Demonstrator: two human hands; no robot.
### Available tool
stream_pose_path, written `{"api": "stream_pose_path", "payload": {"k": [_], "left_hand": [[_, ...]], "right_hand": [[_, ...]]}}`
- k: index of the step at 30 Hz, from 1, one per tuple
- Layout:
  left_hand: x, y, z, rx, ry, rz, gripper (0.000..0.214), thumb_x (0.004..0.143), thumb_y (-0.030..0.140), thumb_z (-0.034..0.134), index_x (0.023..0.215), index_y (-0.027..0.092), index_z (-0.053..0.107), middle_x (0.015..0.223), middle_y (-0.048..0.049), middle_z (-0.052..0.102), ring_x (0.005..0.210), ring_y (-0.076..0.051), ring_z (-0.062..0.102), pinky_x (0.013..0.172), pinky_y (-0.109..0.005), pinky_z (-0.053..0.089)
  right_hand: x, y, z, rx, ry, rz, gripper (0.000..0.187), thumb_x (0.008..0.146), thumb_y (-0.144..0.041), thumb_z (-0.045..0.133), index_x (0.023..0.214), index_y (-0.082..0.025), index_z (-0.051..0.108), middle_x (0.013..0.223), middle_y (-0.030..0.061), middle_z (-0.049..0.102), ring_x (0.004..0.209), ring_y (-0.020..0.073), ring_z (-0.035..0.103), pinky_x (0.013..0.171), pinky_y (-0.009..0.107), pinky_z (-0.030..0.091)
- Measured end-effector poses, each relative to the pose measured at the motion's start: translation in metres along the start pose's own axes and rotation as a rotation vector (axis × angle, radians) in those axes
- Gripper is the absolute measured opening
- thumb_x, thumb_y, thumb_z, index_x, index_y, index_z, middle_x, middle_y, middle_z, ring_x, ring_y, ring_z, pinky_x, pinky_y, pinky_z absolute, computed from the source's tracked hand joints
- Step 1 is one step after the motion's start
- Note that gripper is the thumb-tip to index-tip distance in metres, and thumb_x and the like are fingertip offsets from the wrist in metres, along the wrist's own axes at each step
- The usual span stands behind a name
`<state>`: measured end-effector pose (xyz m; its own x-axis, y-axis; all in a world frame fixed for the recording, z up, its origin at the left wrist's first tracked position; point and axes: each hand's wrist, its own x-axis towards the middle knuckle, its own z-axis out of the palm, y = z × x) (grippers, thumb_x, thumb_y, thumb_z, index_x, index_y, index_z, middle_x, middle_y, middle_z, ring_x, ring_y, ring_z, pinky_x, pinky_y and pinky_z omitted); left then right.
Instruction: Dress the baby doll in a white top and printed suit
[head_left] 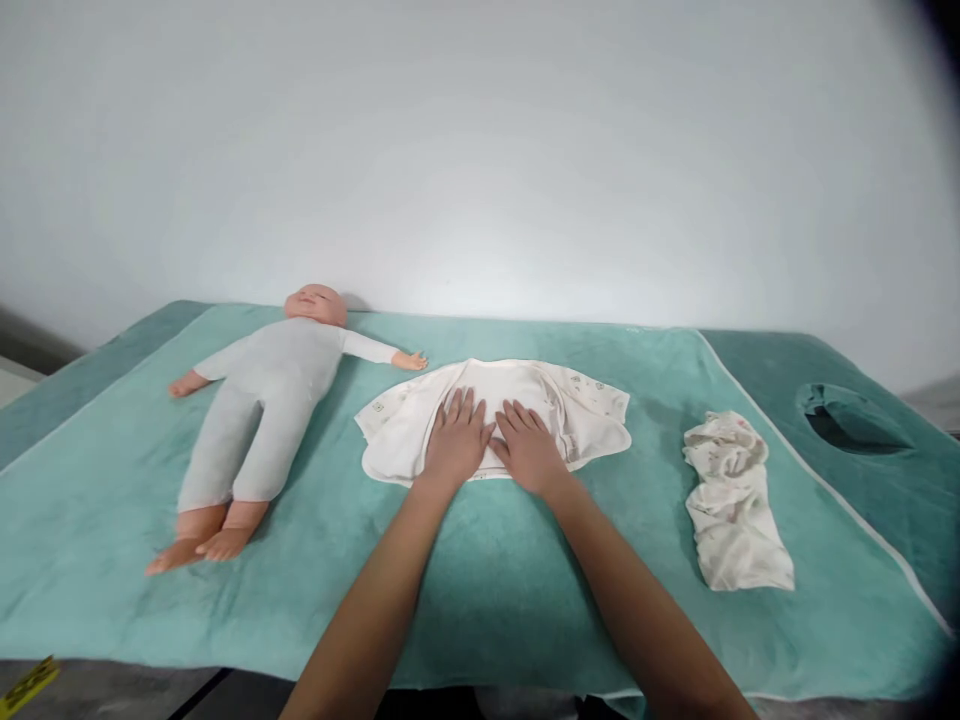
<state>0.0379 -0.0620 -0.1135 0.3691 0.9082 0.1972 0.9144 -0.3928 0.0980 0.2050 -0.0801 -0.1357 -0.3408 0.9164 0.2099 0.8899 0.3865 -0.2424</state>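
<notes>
A white baby top point(585, 410) lies spread flat in the middle of a teal towel point(487, 570). My left hand point(456, 440) and my right hand point(527, 445) both rest palm down on its centre, side by side, fingers stretched out and nearly touching. Neither hand holds anything. To the left lies a baby doll point(262, 410) in a grey suit, on its back, head toward the wall, one arm reaching toward the top.
A crumpled white garment point(731, 500) lies on the towel to the right. The towel covers a darker teal padded table point(900, 470) with a face hole point(851, 420) at far right. A pale wall rises behind. A yellow tag point(28, 683) shows at bottom left.
</notes>
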Motion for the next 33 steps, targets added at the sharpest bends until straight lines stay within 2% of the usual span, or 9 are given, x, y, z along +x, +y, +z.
{"api": "stream_pose_path", "payload": {"k": [6, 12, 16, 19, 22, 24, 27, 30, 33], "left_hand": [[-0.088, 0.004, -0.007, -0.085, 0.08, 0.114, 0.043, 0.099, 0.044, 0.046, 0.134, 0.025, 0.061, 0.153, -0.0093, 0.05, 0.146, -0.032, 0.039, 0.119, -0.056, 0.03], [-0.113, 0.011, -0.012, -0.24, 0.16, 0.26, 0.027, 0.1, 0.026, 0.045, 0.108, 0.027, 0.071, 0.125, -0.0032, 0.07, 0.124, -0.021, 0.059, 0.111, -0.045, 0.042], [-0.114, 0.008, -0.032, -0.266, 0.416, 0.012, 0.025, 0.098, 0.026, 0.045, 0.094, 0.022, 0.069, 0.099, -0.0087, 0.073, 0.096, -0.023, 0.065, 0.092, -0.041, 0.051], [-0.106, -0.019, -0.042, -0.299, 0.554, -0.306, 0.022, 0.095, 0.027, 0.046, 0.099, 0.021, 0.066, 0.102, -0.0125, 0.069, 0.102, -0.028, 0.063, 0.096, -0.045, 0.048], [-0.089, -0.062, -0.042, -0.319, 0.542, -0.594, 0.03, 0.094, 0.035, 0.047, 0.111, 0.015, 0.062, 0.11, -0.0169, 0.065, 0.109, -0.031, 0.059, 0.099, -0.047, 0.046], [-0.076, -0.088, -0.038, -0.35, 0.476, -0.707, 0.038, 0.093, 0.038, 0.048, 0.119, 0.013, 0.059, 0.118, -0.0181, 0.063, 0.112, -0.03, 0.058, 0.101, -0.045, 0.045], [-0.06, -0.115, -0.032, -0.395, 0.387, -0.757, 0.039, 0.089, 0.042, 0.055, 0.117, 0.016, 0.061, 0.112, -0.0146, 0.065, 0.105, -0.029, 0.061, 0.095, -0.044, 0.048], [-0.049, -0.131, -0.03, -0.424, 0.367, -0.738, 0.028, 0.086, 0.039, 0.058, 0.105, 0.019, 0.067, 0.097, -0.0097, 0.069, 0.093, -0.027, 0.063, 0.086, -0.04, 0.05], [-0.04, -0.145, -0.029, -0.45, 0.428, -0.746, 0.025, 0.088, 0.035, 0.054, 0.101, 0.018, 0.066, 0.092, -0.0077, 0.069, 0.086, -0.023, 0.062, 0.083, -0.036, 0.05]], "right_hand": [[-0.075, 0.003, -0.01, 0.071, 0.131, -0.049, 0.038, 0.101, -0.035, 0.047, 0.135, -0.024, 0.06, 0.144, 0.0082, 0.057, 0.136, 0.0251, 0.048, 0.115, 0.046, 0.033], [-0.111, 0.009, -0.024, 0.119, 0.178, -0.1, 0.021, 0.099, -0.033, 0.054, 0.108, -0.025, 0.071, 0.112, 0.0078, 0.069, 0.109, 0.0249, 0.06, 0.099, 0.043, 0.046], [-0.121, 0.022, -0.018, 0.23, 0.244, -0.061, 0.022, 0.1, -0.031, 0.05, 0.107, -0.026, 0.07, 0.112, 0.0074, 0.067, 0.108, 0.0234, 0.06, 0.099, 0.041, 0.048], [-0.116, 0.057, -0.017, 0.27, 0.358, 0.113, 0.024, 0.098, -0.035, 0.048, 0.108, -0.025, 0.068, 0.117, 0.0087, 0.066, 0.113, 0.0246, 0.059, 0.101, 0.042, 0.047], [-0.101, 0.105, -0.026, 0.256, 0.493, 0.408, 0.032, 0.096, -0.039, 0.047, 0.112, -0.02, 0.066, 0.119, 0.0123, 0.064, 0.115, 0.0257, 0.058, 0.101, 0.042, 0.046], [-0.088, 0.133, -0.037, 0.251, 0.508, 0.619, 0.038, 0.094, -0.04, 0.046, 0.117, -0.016, 0.064, 0.12, 0.0144, 0.064, 0.11, 0.024, 0.06, 0.098, 0.038, 0.046], [-0.068, 0.159, -0.05, 0.267, 0.434, 0.811, 0.043, 0.092, -0.045, 0.05, 0.119, -0.015, 0.064, 0.113, 0.0145, 0.068, 0.099, 0.0241, 0.064, 0.088, 0.035, 0.046], [-0.05, 0.173, -0.054, 0.29, 0.368, 0.823, 0.041, 0.085, -0.052, 0.06, 0.106, -0.018, 0.071, 0.099, 0.0123, 0.073, 0.09, 0.0264, 0.065, 0.08, 0.034, 0.045], [-0.037, 0.185, -0.052, 0.324, 0.343, 0.785, 0.035, 0.081, -0.05, 0.064, 0.094, -0.019, 0.074, 0.092, 0.0094, 0.074, 0.085, 0.0245, 0.064, 0.075, 0.031, 0.043]]}}
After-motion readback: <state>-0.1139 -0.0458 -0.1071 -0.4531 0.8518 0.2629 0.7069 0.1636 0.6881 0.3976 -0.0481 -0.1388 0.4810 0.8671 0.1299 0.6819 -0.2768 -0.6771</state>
